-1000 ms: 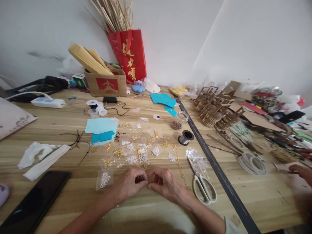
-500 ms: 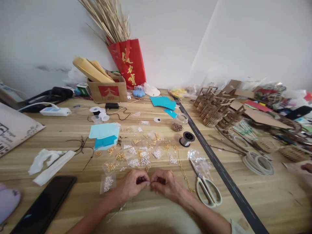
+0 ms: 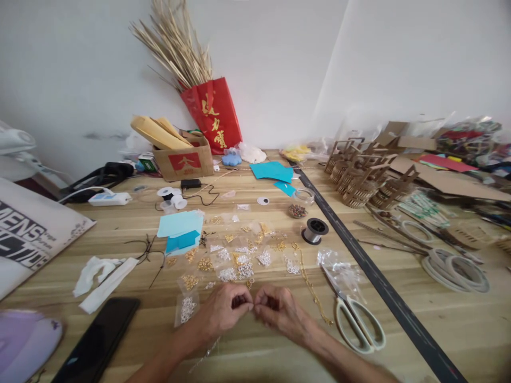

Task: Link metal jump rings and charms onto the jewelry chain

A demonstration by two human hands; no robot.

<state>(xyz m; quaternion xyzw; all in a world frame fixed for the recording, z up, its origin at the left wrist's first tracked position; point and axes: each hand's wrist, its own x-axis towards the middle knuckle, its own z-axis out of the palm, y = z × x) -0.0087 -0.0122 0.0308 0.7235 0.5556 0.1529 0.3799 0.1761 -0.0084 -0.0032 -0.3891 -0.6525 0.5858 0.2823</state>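
Silver chain (image 3: 210,349), thin, lies on the wooden table (image 3: 263,361) just below the left hand (image 3: 227,308). Long axis diagonal: far end near that hand's underside, other end pointing to the near left. Can't tell if it links up to the fingers.

Left hand: thumb and forefinger tips pinched together, other fingers curled. Right hand (image 3: 281,311): same pinch, mirrored. The two pinches nearly meet tip to tip, palms apart. Whatever sits between the fingertips is too small to make out.

Silver and gold findings (image 3: 244,270) spread just beyond the hands. Bag of silver rings (image 3: 187,309) beside the left wrist. Gold chain (image 3: 304,277) right of the right hand, untouched: ring at its far end, runs diagonally to the near right.

Scissors (image 3: 343,296) right of that, blades pointing far left, handles near right, blade tips at the clear plastic bag (image 3: 341,271).
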